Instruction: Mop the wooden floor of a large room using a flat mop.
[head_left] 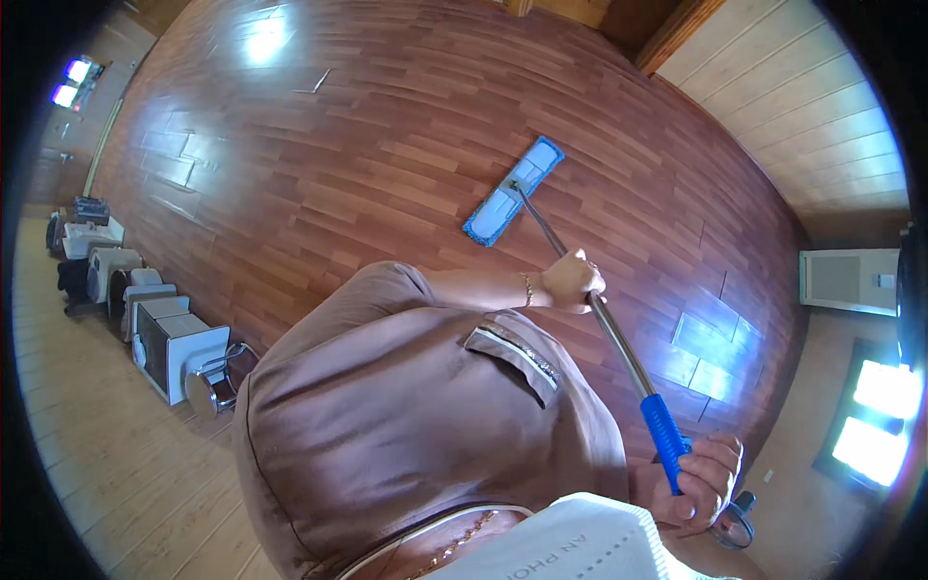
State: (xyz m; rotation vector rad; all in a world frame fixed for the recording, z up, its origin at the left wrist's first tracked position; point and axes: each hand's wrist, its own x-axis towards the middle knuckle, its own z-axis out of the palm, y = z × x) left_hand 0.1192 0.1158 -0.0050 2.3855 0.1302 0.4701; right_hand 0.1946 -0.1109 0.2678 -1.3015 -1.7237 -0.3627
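A flat mop with a light-blue rectangular head [500, 211] lies against the wood-patterned floor ahead of me, its fringed edges a darker blue. From the head a metal pole [623, 348] slants back toward me, down to the right, and ends in a blue plastic grip [661, 435]. My left hand [572, 282], with a bracelet at the wrist, is closed around the middle of the pole. Near the lower right, my right hand [708, 483] wraps the end of the blue grip.
Along the left wall stand several chairs and white box-like items [174, 338]. A white cabinet-like unit [851, 280] is at the right wall, near a bright window [875, 420]. Reddish-brown floorboards [387, 145] stretch ahead, with glare patches. A wooden door frame [677, 39] stands at the far right.
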